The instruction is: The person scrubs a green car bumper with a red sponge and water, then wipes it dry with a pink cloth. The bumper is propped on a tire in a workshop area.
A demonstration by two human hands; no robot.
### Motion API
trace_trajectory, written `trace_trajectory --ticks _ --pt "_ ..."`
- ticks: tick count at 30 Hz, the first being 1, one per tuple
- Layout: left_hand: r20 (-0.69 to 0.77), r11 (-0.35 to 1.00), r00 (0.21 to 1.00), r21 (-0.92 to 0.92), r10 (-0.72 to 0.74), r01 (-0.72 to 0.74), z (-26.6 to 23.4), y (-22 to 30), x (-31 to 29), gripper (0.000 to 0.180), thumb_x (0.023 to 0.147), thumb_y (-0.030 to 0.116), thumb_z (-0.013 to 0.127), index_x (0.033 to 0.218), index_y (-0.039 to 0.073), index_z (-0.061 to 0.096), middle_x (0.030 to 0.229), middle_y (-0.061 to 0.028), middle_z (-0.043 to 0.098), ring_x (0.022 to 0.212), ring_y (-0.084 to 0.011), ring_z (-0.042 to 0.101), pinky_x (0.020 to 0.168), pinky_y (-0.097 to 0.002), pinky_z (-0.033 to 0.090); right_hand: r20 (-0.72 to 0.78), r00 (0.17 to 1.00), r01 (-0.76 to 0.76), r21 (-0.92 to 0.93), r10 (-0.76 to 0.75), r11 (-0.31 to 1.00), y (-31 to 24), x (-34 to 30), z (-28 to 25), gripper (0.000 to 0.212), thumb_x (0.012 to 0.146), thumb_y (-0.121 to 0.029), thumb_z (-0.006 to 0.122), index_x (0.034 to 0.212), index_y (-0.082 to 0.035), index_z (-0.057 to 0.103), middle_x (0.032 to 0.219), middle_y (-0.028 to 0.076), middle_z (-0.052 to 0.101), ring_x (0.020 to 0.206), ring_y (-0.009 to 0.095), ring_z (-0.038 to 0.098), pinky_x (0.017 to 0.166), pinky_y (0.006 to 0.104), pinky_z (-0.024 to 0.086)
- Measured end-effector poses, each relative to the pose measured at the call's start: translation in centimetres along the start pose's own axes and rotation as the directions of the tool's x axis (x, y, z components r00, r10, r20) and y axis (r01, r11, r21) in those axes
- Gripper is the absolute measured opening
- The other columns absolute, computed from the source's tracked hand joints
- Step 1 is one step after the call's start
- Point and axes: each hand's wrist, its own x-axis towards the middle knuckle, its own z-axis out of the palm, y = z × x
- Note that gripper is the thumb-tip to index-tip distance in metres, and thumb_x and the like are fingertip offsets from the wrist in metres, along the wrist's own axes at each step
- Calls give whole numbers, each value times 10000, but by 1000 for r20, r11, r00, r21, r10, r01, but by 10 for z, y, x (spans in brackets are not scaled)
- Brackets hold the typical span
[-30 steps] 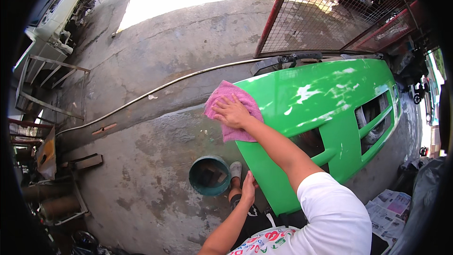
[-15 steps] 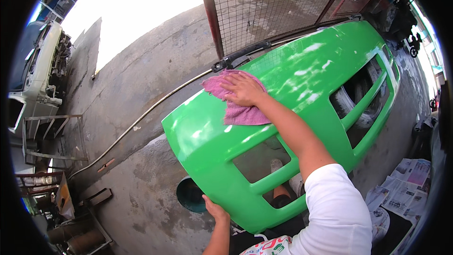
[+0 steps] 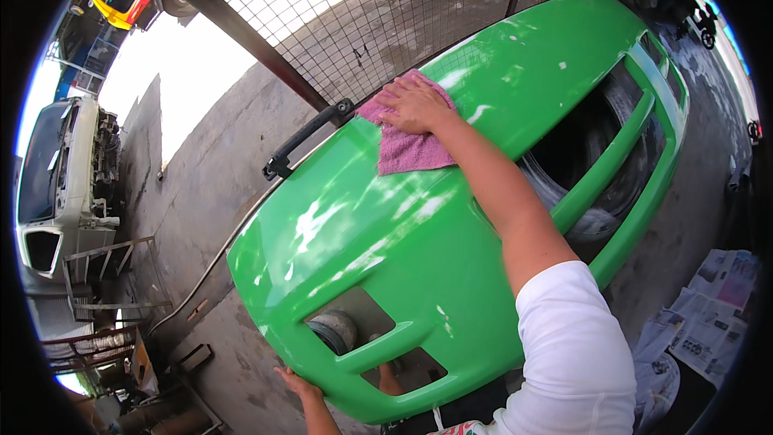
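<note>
A large green car bumper (image 3: 451, 266) with several openings slants across the view, its surface glossy with light reflections. My right hand (image 3: 415, 105) presses a pink cloth (image 3: 411, 153) onto the bumper near its far edge, the fingers bent over the cloth and the palm down. The cloth lies partly bunched under the hand. At the bumper's near left corner, my left hand (image 3: 299, 385) holds the lower edge; some of its fingers are hidden by the bumper.
A black handle-like bar (image 3: 310, 137) lies along the far edge beside a wire mesh gate (image 3: 338, 32). A tire (image 3: 592, 153) shows through the bumper's opening. A metal frame (image 3: 113, 274) stands left; newspapers (image 3: 700, 322) lie right. A partly stripped vehicle (image 3: 68, 185) is at far left.
The view has shifted, and the bumper appears larger and reaches further left. My right hand and the cloth have slid farther along toward its far edge. My left hand stays at the near left end.
</note>
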Motion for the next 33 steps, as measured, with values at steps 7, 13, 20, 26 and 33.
trace_trajectory --ticks 7,13,20,26,33 --pt "83 999 995 -10 -49 50 0 12 -7 778 993 779 356 1115 61 629 1137 -82 669 1083 -261 616 1001 -423 470 -52 949 -316 -106 312 943 171 -47 -42 679 1035 -644 312 1625 -309 340 1722 17 238 1589 281 196 1300 475 103" --pt "135 998 991 -55 -2 10 -73 11 -19 907 974 816 314 1304 17 589 1311 -123 633 1173 -293 590 1060 -451 446 -188 701 -709 -75 688 701 239 -114 -62 703 1033 -646 309 1635 -284 320 1721 33 242 1587 304 200 1289 509 115" --pt "472 875 777 -26 -416 484 -123 -49 -87 1016 969 832 263 1520 -4 438 1554 -149 474 1427 -326 432 1191 -482 310 -264 575 -815 -97 774 572 108 -155 -21 759 1019 -610 352 1626 -154 332 1693 209 247 1563 442 196 1249 635 102" --pt "546 894 732 76 -409 443 -108 -49 -102 1046 972 832 222 1547 -25 392 1582 -154 462 1463 -326 402 1224 -469 262 -214 809 -580 -144 547 802 -123 -140 11 755 1007 -575 410 1621 -140 346 1686 242 235 1561 453 189 1247 635 102" --pt "708 854 607 -11 -360 519 -133 -60 -89 1031 996 799 178 1548 -46 386 1592 -151 455 1474 -302 395 1234 -427 248 -44 997 -73 -146 68 987 -363 -96 69 686 1021 -581 405 1622 -253 362 1710 158 229 1577 414 164 1274 574 92"
